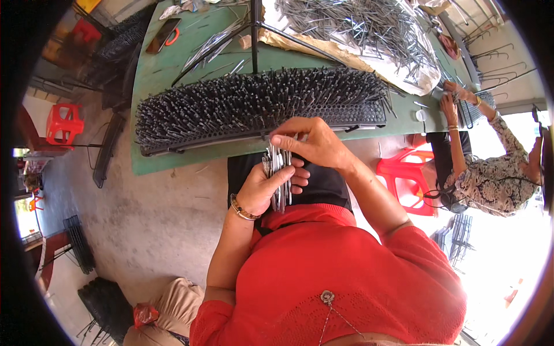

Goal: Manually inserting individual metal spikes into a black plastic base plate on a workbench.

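My left hand (258, 187) is closed around an upright bundle of thin silvery metal rods (281, 187), held in front of my body just off the table's near edge. Over the top of this bundle, my right hand (319, 144) is bent with thumb and fingers drawn together; what they pinch, if anything, is hidden. Just beyond both hands lies a long black perforated rack (363, 113). Many short dark rods with grey tips (254, 101) stick up from its holes, densely on the left and middle. Bare holes show along the near right part.
The green table (173, 66) bears a heap of loose metal rods (352, 26) on white sheeting, a phone (163, 36) and orange-handled scissors (173, 37). A black metal frame (254, 34) rises behind the rack. Another person's hands (453, 101) work at right, near a red stool (405, 179).
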Demonstrator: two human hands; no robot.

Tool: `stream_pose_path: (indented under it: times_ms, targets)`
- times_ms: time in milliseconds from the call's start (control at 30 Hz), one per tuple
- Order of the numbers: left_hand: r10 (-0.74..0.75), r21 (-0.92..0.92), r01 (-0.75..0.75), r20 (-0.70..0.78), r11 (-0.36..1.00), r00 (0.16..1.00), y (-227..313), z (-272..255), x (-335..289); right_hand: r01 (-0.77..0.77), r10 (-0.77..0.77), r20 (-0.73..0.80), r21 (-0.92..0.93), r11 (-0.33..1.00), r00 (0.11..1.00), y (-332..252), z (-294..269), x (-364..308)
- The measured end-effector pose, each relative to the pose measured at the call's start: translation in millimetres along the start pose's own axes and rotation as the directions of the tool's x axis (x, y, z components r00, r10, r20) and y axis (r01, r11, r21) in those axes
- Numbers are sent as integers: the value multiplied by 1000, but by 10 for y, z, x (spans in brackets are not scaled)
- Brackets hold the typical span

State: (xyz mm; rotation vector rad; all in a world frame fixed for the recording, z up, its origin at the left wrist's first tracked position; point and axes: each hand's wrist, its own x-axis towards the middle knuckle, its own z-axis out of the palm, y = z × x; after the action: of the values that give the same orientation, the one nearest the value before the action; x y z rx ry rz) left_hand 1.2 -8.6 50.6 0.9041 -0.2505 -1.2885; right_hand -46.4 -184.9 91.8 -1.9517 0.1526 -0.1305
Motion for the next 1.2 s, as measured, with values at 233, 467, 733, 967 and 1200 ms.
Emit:
stream_pose_path:
  times_ms: [233, 467, 733, 967, 1200]
  targets:
    - [-76, 50, 73, 50, 996, 996, -37, 25, 45, -238, 276, -48, 377, 895, 960, 127, -61, -82]
    - [-104, 2, 104, 22, 995, 994, -173, -36, 113, 50, 83, -393, 316, 947, 916, 93, -241, 42]
    - [-117, -14, 117, -21, 993, 993, -203, -51, 109, 29, -30, -486, -10, 1000, 873, 221, -135, 120]
    - [-121, -21, 120, -31, 993, 992, -206, -59, 94, 192, -348, -369, -399, 897, 862, 224, -59, 104]
    - [-126, -14, 125, -29, 992, 992, -189, -40, 104, 343, -554, -237, -576, 742, 798, 235, -36, 152]
